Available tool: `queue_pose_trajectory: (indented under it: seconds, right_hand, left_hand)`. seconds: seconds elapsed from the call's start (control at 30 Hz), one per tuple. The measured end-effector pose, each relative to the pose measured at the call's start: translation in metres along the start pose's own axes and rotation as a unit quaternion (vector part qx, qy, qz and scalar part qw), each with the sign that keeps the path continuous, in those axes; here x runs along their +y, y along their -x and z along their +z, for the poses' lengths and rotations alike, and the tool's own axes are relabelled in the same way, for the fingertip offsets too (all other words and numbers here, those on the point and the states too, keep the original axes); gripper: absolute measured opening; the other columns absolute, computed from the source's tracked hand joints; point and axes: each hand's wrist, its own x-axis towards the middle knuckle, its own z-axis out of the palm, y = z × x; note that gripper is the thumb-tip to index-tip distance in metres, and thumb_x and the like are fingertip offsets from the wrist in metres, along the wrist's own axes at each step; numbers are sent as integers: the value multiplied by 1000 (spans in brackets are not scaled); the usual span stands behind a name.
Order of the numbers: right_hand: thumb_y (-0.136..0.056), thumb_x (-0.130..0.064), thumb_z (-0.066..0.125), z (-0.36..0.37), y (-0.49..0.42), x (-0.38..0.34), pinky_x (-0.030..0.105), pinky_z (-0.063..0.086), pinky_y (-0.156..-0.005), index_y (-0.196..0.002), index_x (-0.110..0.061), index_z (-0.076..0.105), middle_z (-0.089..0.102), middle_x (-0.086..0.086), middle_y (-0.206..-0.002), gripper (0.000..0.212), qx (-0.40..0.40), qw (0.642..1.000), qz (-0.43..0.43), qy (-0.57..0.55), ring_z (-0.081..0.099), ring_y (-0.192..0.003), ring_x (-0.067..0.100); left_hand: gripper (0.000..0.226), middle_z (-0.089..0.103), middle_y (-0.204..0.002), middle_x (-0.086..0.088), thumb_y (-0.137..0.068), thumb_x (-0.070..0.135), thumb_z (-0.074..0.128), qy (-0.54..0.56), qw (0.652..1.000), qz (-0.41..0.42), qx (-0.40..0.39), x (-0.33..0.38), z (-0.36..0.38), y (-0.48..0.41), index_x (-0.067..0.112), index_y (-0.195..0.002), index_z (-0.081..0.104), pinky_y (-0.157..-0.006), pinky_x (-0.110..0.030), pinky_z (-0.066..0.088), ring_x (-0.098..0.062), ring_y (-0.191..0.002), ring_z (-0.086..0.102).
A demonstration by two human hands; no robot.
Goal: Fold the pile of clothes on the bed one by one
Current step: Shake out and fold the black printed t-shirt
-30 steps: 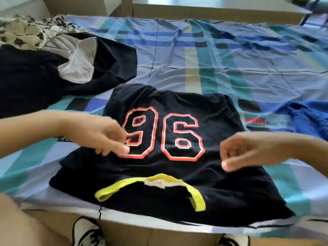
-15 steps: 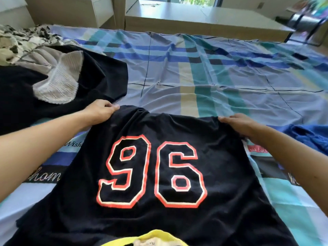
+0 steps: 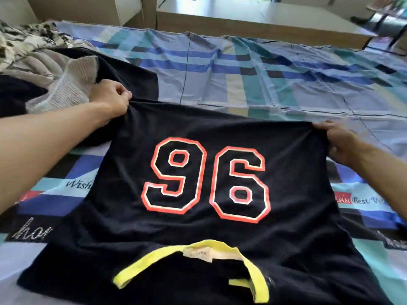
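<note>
L hand (image 3: 111, 96) & R hand (image 3: 337, 140) each pinch a far corner of black "96" tee (image 3: 209, 234), w/ yellow collar nearest, on plaid bed sheet (image 3: 253, 75).

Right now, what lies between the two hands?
In the head view, the far edge of the shirt runs between the left hand and the right hand; each grips a corner.

Black shirt (image 3: 198, 234), orange-outlined 96 and yellow collar, spread flat on bed (image 3: 242, 69), collar at near edge, far hem pulled taut and lifted at both corners. Rumpled pile (image 3: 66, 91) of black, grey and patterned clothes at far left, just beside shirt's left corner.
</note>
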Motion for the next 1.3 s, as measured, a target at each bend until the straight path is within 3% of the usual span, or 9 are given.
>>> queue_pose_trajectory:
  seconds: [0.13,0.33,0.47,0.57,0.7,0.8,0.93,1.13,1.3]
  right_hand:
    - [-97,-16,62,12,-7,15,20,51,-41,-92,-18,59,64,5,-77,6,29,1000,7,0,64,-52,10]
    - [-79,-24,75,-4,-13,10,14,44,-40,-94,-24,65,67,-7,-71,18,-114,989,31,88,59,-53,7]
    - [-72,-10,75,-3,-12,4,22,60,-61,-105,-8,70,77,3,-85,34,-160,978,34,126,72,-66,12]
    - [-80,-4,74,3,-13,-3,17,56,-59,-99,-11,72,75,-7,-72,20,-73,985,-38,150,68,-59,3]
    - [-89,-6,71,10,-10,-24,13,54,-58,-83,-21,67,68,-18,-58,16,38,979,-159,125,63,-53,-3]
    - [-90,-11,70,3,9,-51,18,51,-68,-80,-25,64,67,-17,-64,18,53,966,-240,85,61,-63,-1]
    - [-85,-4,68,-21,58,-66,17,53,-72,-79,-24,71,70,-11,-72,21,-106,959,-261,7,65,-70,5]
    - [-72,4,73,-50,122,2,11,51,-67,-77,-21,74,69,-2,-74,26,-254,926,-230,158,63,-69,6]
    - [-71,-24,89,-64,147,40,30,45,-64,-85,-7,72,65,15,-82,27,-375,878,-201,218,58,-76,18]
  left_hand:
    - [19,71,-113,-18,-95,28,64,-68,997,-13,-32,4,11,-1,12,-99,74,-93,-36,48,-36,-109,63]
    - [37,66,-95,3,-85,55,71,12,988,13,-153,-1,14,0,24,-102,61,-83,-33,45,-18,-86,61]
    - [30,73,-89,2,-78,39,84,-42,956,65,-283,-6,5,9,22,-101,74,-77,-27,50,-16,-82,67]
    - [17,71,-76,-2,-84,32,79,-120,959,108,-231,1,-5,7,18,-93,76,-69,-31,49,-22,-73,66]
    - [25,66,-110,-15,-90,34,71,-191,966,156,-75,26,-21,6,16,-107,67,-99,-46,42,-38,-110,60]
    - [20,63,-106,-9,-93,34,68,-129,972,193,-35,40,-49,11,19,-102,59,-88,-40,44,-33,-103,59]
    - [28,58,-86,5,-85,14,78,10,958,249,-145,39,-100,41,25,-86,52,-79,-22,44,-21,-86,56]
    - [45,70,-89,5,-75,-4,82,8,902,293,-317,-13,-131,121,31,-98,66,-80,-12,48,-3,-83,66]
    - [32,63,-83,2,-76,3,83,-46,866,345,-359,-54,-133,144,30,-83,68,-65,-36,48,-15,-68,58]
